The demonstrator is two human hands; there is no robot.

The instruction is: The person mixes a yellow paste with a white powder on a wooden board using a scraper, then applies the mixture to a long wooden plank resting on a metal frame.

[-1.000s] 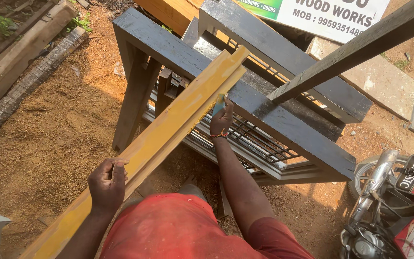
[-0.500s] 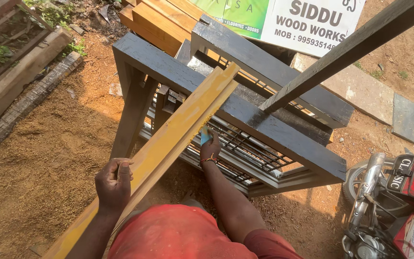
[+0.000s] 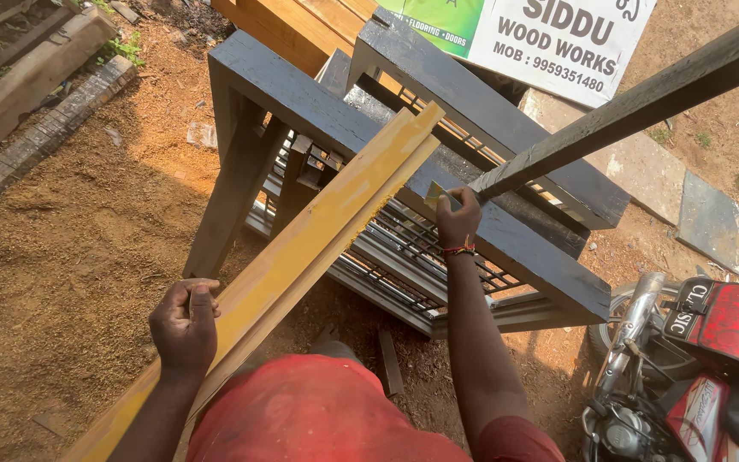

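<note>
Steadying and sanding, by the look of it: left hand [image 3: 186, 329] clenched over the near edge of one long yellow wooden plank [image 3: 301, 265], itself propped from 7 o'clock up toward 1 o'clock with its far end resting on a dark grey frame [image 3: 506, 248]. Right hand [image 3: 458, 218], just past centre at 1 o'clock, pinching one small greenish-yellow piece, probably sandpaper [image 3: 434, 195], just beside the plank's right edge. Likely next: bringing the piece flat onto the wood while keeping the plank from sliding. Counted: two hands, one plank, one signboard [image 3: 549, 43] at 1 o'clock, one red motorcycle [image 3: 712, 342] at 4 o'clock.
</note>
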